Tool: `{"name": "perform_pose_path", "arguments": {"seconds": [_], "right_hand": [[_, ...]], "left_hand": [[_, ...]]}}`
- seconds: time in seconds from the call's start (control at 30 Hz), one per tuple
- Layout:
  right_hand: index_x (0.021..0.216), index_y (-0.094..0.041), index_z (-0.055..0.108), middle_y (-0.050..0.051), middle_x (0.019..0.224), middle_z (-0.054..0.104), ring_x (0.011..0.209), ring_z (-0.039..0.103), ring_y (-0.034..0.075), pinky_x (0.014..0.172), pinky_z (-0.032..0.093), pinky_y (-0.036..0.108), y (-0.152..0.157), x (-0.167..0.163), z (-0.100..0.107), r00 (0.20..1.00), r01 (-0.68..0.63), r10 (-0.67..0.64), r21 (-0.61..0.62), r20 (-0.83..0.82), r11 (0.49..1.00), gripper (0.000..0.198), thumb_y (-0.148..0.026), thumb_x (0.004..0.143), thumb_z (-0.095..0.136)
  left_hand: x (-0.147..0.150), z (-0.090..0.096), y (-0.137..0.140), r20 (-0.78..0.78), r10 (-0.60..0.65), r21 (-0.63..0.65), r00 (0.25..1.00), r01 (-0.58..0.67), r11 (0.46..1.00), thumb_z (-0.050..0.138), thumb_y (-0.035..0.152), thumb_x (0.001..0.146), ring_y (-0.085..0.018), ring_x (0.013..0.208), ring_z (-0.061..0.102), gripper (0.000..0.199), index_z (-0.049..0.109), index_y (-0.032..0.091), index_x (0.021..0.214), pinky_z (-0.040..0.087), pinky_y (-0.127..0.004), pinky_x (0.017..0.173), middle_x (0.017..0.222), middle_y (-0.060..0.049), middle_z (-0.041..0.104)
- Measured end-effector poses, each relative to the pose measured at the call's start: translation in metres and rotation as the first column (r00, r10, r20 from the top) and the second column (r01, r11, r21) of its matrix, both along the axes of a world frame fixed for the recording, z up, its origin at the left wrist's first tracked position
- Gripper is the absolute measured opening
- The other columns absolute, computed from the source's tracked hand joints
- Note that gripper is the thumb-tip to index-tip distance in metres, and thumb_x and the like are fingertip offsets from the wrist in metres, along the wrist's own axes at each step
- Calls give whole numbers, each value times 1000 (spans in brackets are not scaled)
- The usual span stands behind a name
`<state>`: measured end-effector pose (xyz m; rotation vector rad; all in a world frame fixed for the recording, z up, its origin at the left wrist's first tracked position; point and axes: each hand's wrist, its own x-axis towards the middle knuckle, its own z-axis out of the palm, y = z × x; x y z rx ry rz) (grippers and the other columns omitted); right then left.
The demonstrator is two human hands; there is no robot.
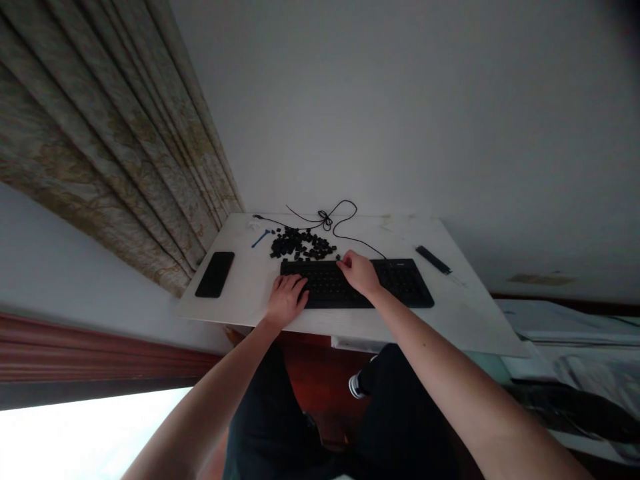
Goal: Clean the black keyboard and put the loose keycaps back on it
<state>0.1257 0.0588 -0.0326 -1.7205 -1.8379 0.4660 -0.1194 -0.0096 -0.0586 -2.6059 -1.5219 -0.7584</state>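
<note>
A black keyboard (pixel 330 293) lies on the white table, its keys too dark to make out one by one. My left hand (pixel 287 301) rests over the keyboard's left end with its fingers stretched out. Over the upper middle of the keyboard, my right hand (pixel 359 272) has thumb and fingers pinched together; what they hold, if anything, is too small to make out. Just beyond those fingertips sits a small black keycap (pixel 339 257). A heap of loose black keycaps (pixel 295 243) is spread behind the keyboard, left of my right hand.
A black cable (pixel 350 237) loops behind the keyboard. At the left are a phone (pixel 215 274) and a thin blue tool (pixel 261 238). A dark narrow object (pixel 433 259) lies at the right. Wall and curtain (pixel 165 133) border the white table (pixel 460 320).
</note>
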Motion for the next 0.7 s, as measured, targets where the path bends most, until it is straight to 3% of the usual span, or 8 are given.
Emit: {"name": "perform_pose_path", "arguments": {"seconds": [0.17,0.37,0.53,0.7], "right_hand": [[78,-21,56,7,85,63,84,59,22,77,43,31,-18,13,-18,994,-85,74,142,78,986,14,-27,91,56],[80,-21,59,6,86,62,87,59,22,80,46,33,-19,12,-21,992,-113,99,213,79,970,15,-26,93,54],[83,-21,62,6,88,64,86,60,22,79,46,32,-16,12,-22,990,-111,91,204,103,973,15,-27,94,54],[92,-19,67,6,88,67,82,61,21,78,45,31,1,3,-16,991,-50,37,100,129,994,16,-29,94,55]], "left_hand": [[2,3,2,-71,-82,-3,994,82,997,50,33,97,-26,123,56,35,60,24,130,35,-51,113,132,-10,62],[2,8,12,-111,-160,-24,981,158,987,49,36,98,-26,123,55,35,62,22,128,33,-52,115,131,-10,63],[1,9,21,-82,-195,-9,977,195,981,50,33,97,-26,119,58,34,63,21,127,36,-52,113,127,-11,65],[-1,7,22,28,-144,22,989,143,989,52,34,96,-26,113,60,29,66,21,119,43,-49,106,118,-11,67]]}}
